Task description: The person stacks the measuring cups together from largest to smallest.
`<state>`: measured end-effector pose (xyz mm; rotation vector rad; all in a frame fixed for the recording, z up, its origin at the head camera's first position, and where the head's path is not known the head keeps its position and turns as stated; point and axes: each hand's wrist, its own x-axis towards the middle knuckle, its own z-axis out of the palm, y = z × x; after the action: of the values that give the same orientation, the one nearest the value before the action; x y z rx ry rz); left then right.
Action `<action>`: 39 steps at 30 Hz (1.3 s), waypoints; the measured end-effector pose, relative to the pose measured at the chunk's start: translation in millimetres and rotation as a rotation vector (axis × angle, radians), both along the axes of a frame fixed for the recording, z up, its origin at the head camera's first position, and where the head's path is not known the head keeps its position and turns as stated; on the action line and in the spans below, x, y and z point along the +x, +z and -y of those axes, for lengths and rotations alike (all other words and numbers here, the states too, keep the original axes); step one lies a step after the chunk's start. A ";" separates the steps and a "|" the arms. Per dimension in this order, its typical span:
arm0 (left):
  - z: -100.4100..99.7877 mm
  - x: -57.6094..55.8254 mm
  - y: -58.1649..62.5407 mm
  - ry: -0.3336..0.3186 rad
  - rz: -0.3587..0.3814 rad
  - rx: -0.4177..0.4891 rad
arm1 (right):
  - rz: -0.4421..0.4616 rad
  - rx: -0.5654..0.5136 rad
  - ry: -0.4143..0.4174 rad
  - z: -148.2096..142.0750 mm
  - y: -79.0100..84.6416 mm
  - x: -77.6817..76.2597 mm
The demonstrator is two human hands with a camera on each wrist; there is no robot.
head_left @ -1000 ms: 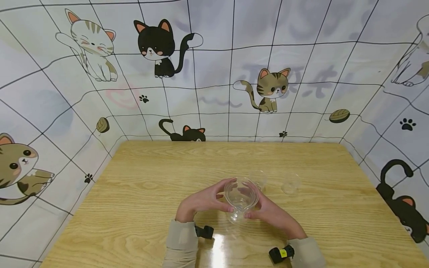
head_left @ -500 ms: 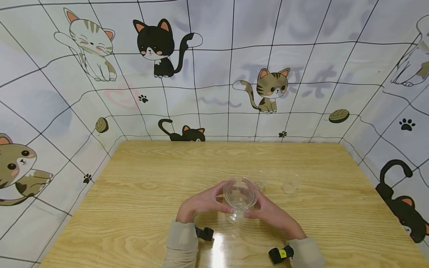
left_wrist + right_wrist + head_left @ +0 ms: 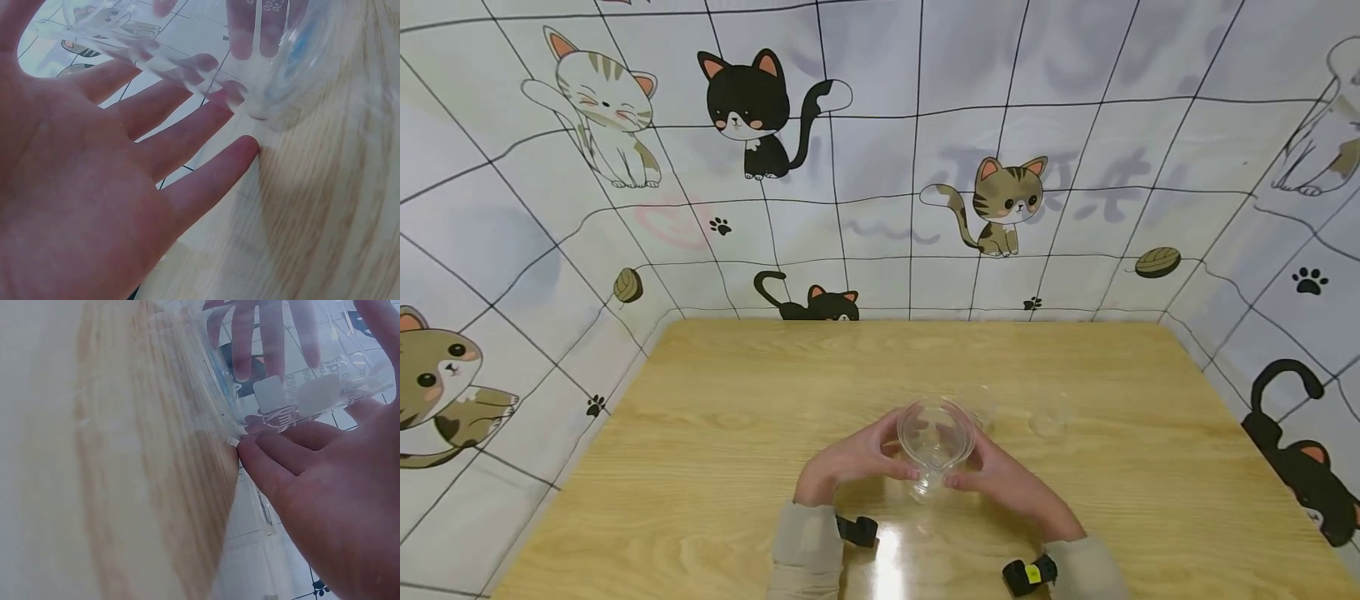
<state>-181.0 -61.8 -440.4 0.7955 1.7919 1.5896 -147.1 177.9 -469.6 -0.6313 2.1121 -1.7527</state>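
A clear glass beaker (image 3: 934, 446) with a pouring lip stands upright near the front middle of the table, its lip towards me. My left hand (image 3: 865, 454) holds it from the left, thumb at the front and fingers along the side. From the right, my right hand (image 3: 1006, 477) holds it in the same way. White printed marks show on the beaker (image 3: 294, 397) in the right wrist view, close over the wood. Through the glass in the left wrist view, the other hand's fingertips appear beyond my left fingers (image 3: 200, 137).
Two more clear glass vessels are behind the beaker: one (image 3: 981, 404) just behind the right hand, another (image 3: 1049, 415) farther right. The wooden table (image 3: 737, 375) meets a cat-patterned cloth (image 3: 880, 167) at the back and sides. Black straps with small cameras circle both wrists.
Both hands keep their hold, and the beaker shifts only very slightly left. The head view tilts up a little.
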 end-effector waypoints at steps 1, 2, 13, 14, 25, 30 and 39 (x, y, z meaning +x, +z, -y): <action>-0.9 2.0 1.7 -0.002 0.009 0.002 | 0.011 0.010 -0.011 -0.5 -0.3 1.6; -1.8 3.9 3.4 -0.006 0.012 0.003 | 0.019 0.020 -0.023 -1.2 -0.9 3.0; -3.0 6.0 1.1 -0.032 0.000 0.059 | 0.038 0.038 -0.050 -0.3 -4.0 5.7; -3.2 5.1 0.1 -0.040 -0.002 0.070 | 0.045 0.035 -0.050 0.7 -0.1 6.4; -4.7 -10.5 -30.9 -0.052 -0.051 0.125 | 0.043 0.009 -0.045 1.0 1.1 3.1; -5.6 -8.1 -23.9 -0.049 -0.021 0.169 | 0.042 0.034 -0.062 1.9 2.3 2.7; -9.1 -5.1 -19.6 -0.037 -0.038 0.184 | 0.029 0.091 -0.070 2.6 -2.9 1.7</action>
<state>-186.0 -52.7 -460.0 0.9432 1.6635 1.7445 -145.5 175.3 -472.5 -0.5108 2.2049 -1.6790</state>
